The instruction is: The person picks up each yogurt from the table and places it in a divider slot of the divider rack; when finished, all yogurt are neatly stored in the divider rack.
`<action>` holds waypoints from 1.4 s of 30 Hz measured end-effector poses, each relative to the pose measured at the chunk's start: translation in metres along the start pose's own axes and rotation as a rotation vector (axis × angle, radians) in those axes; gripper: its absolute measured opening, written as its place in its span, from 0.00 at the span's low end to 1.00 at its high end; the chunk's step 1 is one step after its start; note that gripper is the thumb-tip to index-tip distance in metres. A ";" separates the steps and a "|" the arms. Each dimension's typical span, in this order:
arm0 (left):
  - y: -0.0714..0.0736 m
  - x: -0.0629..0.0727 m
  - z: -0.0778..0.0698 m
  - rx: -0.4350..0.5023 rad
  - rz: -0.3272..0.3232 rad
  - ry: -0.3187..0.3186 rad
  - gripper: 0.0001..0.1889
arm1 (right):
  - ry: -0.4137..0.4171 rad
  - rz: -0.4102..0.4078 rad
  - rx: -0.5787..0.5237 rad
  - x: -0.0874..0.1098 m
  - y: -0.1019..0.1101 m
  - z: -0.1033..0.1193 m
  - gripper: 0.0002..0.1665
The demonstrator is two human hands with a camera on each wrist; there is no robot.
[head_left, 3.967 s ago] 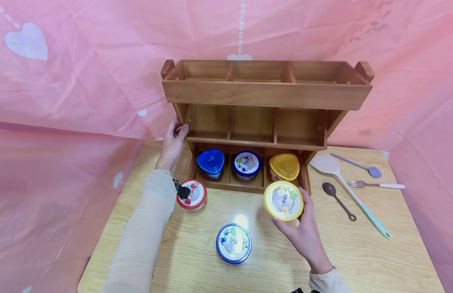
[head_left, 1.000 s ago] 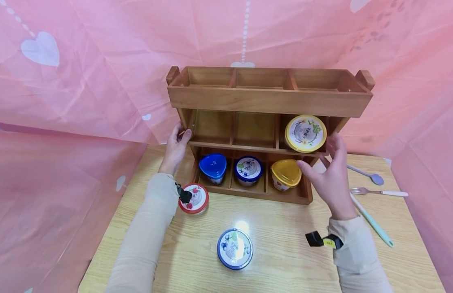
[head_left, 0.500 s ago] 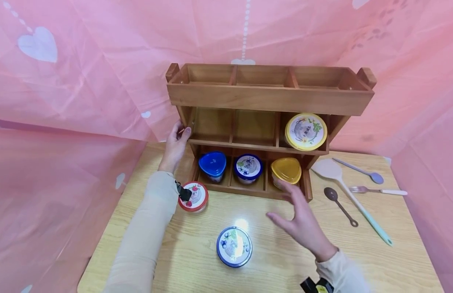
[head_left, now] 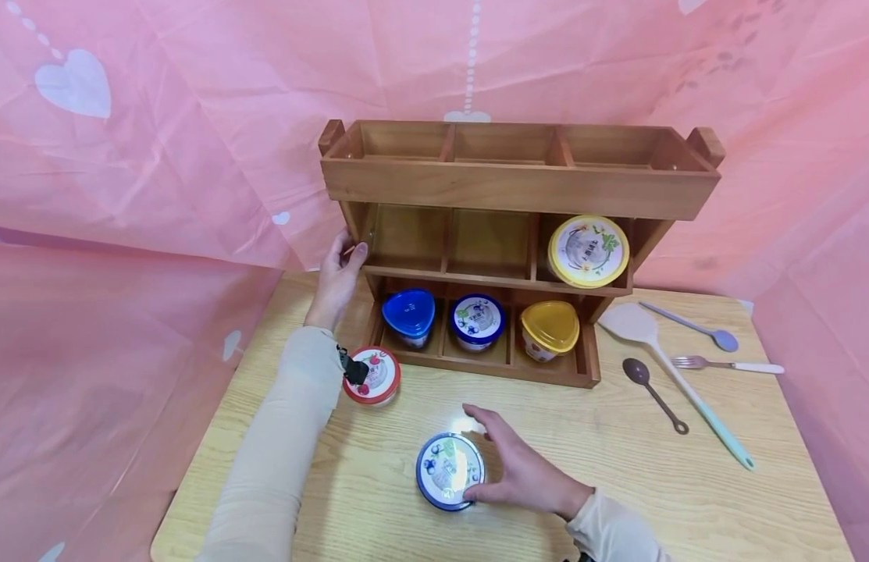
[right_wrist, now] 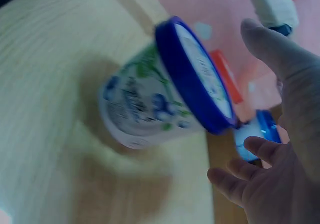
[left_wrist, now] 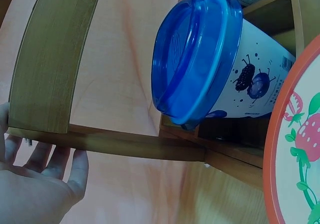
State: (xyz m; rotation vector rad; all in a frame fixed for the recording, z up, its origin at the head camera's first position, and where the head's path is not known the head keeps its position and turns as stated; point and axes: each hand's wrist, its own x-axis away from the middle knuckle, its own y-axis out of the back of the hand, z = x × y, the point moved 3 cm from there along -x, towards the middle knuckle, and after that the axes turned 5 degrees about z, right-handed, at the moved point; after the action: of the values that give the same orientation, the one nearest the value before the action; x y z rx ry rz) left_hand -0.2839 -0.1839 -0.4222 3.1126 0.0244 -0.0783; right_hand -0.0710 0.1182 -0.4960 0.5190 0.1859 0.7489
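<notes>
My left hand (head_left: 334,287) grips the left side of a three-tier wooden rack (head_left: 518,189). In the left wrist view its fingers (left_wrist: 77,171) curl round the rack's side board (left_wrist: 52,58). My right hand (head_left: 528,474) reaches over the table at a blue-lidded yogurt tub (head_left: 441,472), thumb and fingers spread. The right wrist view shows that tub (right_wrist: 150,96) upright, with a gap between it and the fingers. A yellow-lidded tub (head_left: 589,251) sits in the middle tier's right compartment. Near my left wrist stands a red-lidded tub (head_left: 381,376).
The bottom tier holds a tub with a blue triangular lid (head_left: 409,312), a round blue-lidded tub (head_left: 478,318) and an amber-lidded one (head_left: 550,328). On the right lie a spatula (head_left: 687,390), brown spoon (head_left: 638,371), purple spoon (head_left: 725,339) and fork (head_left: 729,365). Pink cloth hangs behind.
My right hand carried the yellow-lidded tub into the middle tier's right compartment and let it go. It then came down and left to the blue-lidded tub. My left hand stays on the rack.
</notes>
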 end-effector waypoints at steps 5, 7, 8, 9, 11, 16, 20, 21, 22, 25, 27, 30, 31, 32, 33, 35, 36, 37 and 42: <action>-0.003 0.005 -0.011 0.021 0.017 0.021 0.28 | -0.005 0.051 0.009 0.001 -0.017 -0.002 0.69; -0.004 0.009 -0.018 0.016 0.023 0.026 0.28 | -0.006 0.050 0.041 0.001 -0.022 -0.002 0.69; -0.005 0.011 -0.021 0.010 0.025 0.028 0.28 | -0.003 0.048 0.057 0.001 -0.024 -0.002 0.69; -0.006 0.013 -0.025 0.003 0.025 0.029 0.28 | 0.002 0.048 0.063 0.000 -0.025 -0.002 0.69; -0.006 0.015 -0.028 0.001 0.025 0.030 0.28 | 0.008 0.050 0.074 -0.001 -0.029 -0.003 0.68; -0.007 0.017 -0.029 0.011 0.025 0.023 0.28 | -0.007 0.057 0.081 -0.003 -0.032 -0.004 0.67; -0.006 0.017 -0.029 0.006 0.027 0.024 0.28 | -0.010 0.043 0.099 -0.003 -0.032 -0.004 0.67; -0.006 0.017 -0.029 0.005 0.027 0.025 0.28 | -0.009 0.040 0.106 -0.003 -0.032 -0.004 0.67; -0.006 0.017 -0.029 0.002 0.027 0.027 0.28 | -0.005 0.035 0.111 -0.003 -0.033 -0.004 0.67; -0.006 0.017 -0.029 -0.002 0.027 0.024 0.28 | -0.005 0.032 0.123 -0.002 -0.035 -0.005 0.67; -0.006 0.017 -0.028 -0.004 0.028 0.019 0.28 | -0.018 0.037 0.117 -0.001 -0.037 -0.006 0.67; -0.006 0.017 -0.028 -0.002 0.027 0.013 0.27 | -0.038 0.043 0.100 0.000 -0.039 -0.008 0.67; -0.006 0.017 -0.028 -0.003 0.027 0.014 0.27 | -0.040 0.039 0.097 0.000 -0.040 -0.008 0.67; -0.006 0.017 -0.028 -0.003 0.026 0.014 0.27 | -0.039 0.031 0.097 0.000 -0.039 -0.008 0.67; -0.006 0.018 -0.028 -0.002 0.025 0.016 0.27 | -0.035 0.021 0.098 0.000 -0.038 -0.008 0.67; -0.006 0.018 -0.028 -0.004 0.024 0.020 0.27 | -0.028 -0.009 0.098 0.000 -0.034 -0.006 0.67; -0.006 0.018 -0.028 -0.008 0.024 0.023 0.27 | -0.028 -0.026 0.095 0.000 -0.031 -0.004 0.67; -0.006 0.018 -0.028 -0.010 0.025 0.025 0.27 | -0.027 -0.045 0.094 0.000 -0.028 -0.002 0.67; -0.005 0.018 -0.028 -0.004 0.027 0.026 0.28 | -0.042 -0.122 0.057 -0.003 -0.003 0.013 0.68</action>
State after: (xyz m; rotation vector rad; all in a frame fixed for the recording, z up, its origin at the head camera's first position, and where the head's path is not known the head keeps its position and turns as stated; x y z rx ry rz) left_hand -0.2642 -0.1777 -0.3952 3.1087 -0.0172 -0.0377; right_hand -0.0669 0.1089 -0.4869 0.5720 0.1984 0.6152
